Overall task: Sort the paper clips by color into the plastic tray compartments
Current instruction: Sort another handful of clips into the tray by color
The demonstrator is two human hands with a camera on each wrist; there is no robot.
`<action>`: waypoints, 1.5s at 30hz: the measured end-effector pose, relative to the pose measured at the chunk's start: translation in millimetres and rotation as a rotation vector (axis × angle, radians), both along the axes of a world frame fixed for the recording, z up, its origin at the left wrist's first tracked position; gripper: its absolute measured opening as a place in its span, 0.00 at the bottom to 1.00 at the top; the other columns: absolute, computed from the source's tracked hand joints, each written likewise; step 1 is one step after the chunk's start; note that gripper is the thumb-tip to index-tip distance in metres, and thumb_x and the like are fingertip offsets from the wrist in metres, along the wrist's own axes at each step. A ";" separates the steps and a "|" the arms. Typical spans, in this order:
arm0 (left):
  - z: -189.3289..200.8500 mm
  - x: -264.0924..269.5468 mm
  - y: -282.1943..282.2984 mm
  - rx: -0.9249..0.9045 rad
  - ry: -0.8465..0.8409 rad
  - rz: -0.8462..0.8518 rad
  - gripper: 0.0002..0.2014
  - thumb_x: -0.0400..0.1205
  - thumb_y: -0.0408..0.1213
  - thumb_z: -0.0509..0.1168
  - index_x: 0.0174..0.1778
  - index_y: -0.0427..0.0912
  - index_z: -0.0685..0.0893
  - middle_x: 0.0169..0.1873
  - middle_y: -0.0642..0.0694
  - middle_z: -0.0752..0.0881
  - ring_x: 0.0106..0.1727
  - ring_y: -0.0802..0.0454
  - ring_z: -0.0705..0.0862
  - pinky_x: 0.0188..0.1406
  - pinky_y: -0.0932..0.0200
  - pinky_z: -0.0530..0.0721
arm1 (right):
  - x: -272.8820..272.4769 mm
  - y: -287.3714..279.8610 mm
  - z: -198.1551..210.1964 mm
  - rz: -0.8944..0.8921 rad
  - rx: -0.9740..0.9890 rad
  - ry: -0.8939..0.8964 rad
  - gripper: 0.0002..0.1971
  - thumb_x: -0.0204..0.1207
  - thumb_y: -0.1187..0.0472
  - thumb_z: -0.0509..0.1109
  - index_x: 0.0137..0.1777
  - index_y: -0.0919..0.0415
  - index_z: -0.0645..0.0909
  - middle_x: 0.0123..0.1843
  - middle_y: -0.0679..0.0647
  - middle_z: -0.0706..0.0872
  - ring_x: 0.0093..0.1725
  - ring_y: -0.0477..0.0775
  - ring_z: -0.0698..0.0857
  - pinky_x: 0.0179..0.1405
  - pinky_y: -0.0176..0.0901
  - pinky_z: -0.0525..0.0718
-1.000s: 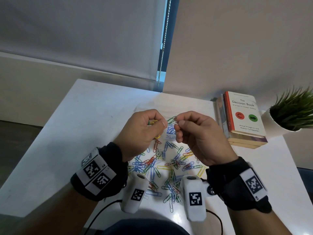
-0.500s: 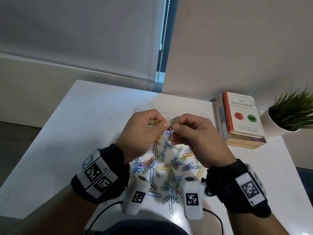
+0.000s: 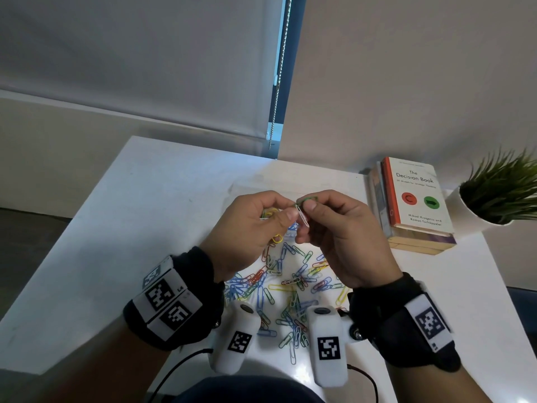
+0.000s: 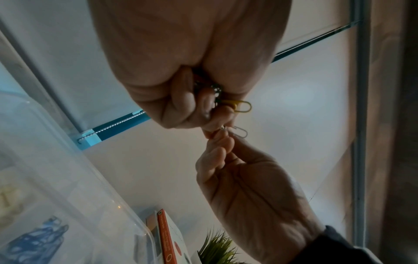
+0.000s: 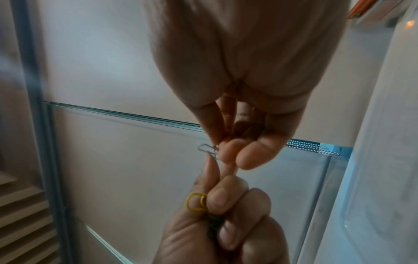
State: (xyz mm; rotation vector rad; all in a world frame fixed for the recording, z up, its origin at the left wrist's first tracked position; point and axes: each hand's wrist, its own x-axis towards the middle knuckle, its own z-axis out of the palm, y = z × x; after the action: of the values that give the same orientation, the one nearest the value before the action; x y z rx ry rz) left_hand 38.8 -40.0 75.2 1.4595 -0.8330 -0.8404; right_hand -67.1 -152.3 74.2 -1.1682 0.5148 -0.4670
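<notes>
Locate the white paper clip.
Head view, centre: the white paper clip hangs pinched between the left hand and right hand, above the paper clip pile.

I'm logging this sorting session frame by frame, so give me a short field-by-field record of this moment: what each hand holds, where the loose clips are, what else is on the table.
left hand: grips a bunch of clips, a yellow clip sticking out; fingertips also pinch the silver clip
right hand: pinches the silver clip and a green clip
hand height: both raised above the table
loose clips: mixed colours, scattered on the white table under the hands
tray: clear plastic, blue clips inside
other items: stack of books, potted plant
</notes>
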 end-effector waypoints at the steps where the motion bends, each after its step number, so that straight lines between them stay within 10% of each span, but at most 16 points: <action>1: 2.2 -0.8 -0.1 -0.003 0.024 -0.004 0.08 0.85 0.28 0.59 0.47 0.26 0.80 0.15 0.57 0.77 0.16 0.64 0.71 0.20 0.77 0.67 | 0.2 0.1 0.0 -0.008 -0.007 -0.003 0.07 0.77 0.73 0.64 0.41 0.69 0.82 0.30 0.58 0.83 0.27 0.53 0.79 0.28 0.42 0.82; 9: 12.4 -4.2 -3.4 0.016 0.134 -0.002 0.06 0.84 0.24 0.61 0.47 0.22 0.80 0.14 0.55 0.77 0.15 0.64 0.74 0.20 0.79 0.70 | 0.3 -1.1 -2.1 -0.055 -0.091 0.022 0.06 0.77 0.72 0.66 0.39 0.67 0.82 0.32 0.62 0.83 0.27 0.56 0.80 0.31 0.47 0.83; 20: 1.4 10.4 -4.6 0.126 -0.247 0.140 0.08 0.81 0.34 0.69 0.35 0.44 0.85 0.27 0.47 0.82 0.30 0.54 0.75 0.35 0.57 0.77 | -4.7 -4.1 1.1 -0.042 0.017 0.090 0.12 0.81 0.69 0.60 0.38 0.70 0.81 0.30 0.61 0.81 0.26 0.56 0.76 0.29 0.46 0.77; 45: 7.3 16.6 -5.6 0.102 -0.378 0.006 0.10 0.80 0.37 0.69 0.34 0.53 0.85 0.25 0.63 0.82 0.28 0.66 0.77 0.32 0.72 0.74 | -7.2 -3.5 8.9 0.076 -0.061 0.057 0.08 0.80 0.73 0.61 0.41 0.69 0.80 0.30 0.59 0.82 0.25 0.53 0.78 0.26 0.41 0.80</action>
State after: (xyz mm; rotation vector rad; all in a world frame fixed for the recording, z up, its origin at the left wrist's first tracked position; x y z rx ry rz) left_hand 55.4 -45.6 82.5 1.7412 -1.0773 -0.6165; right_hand -74.3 -155.8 83.1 -1.2580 0.5061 -0.3870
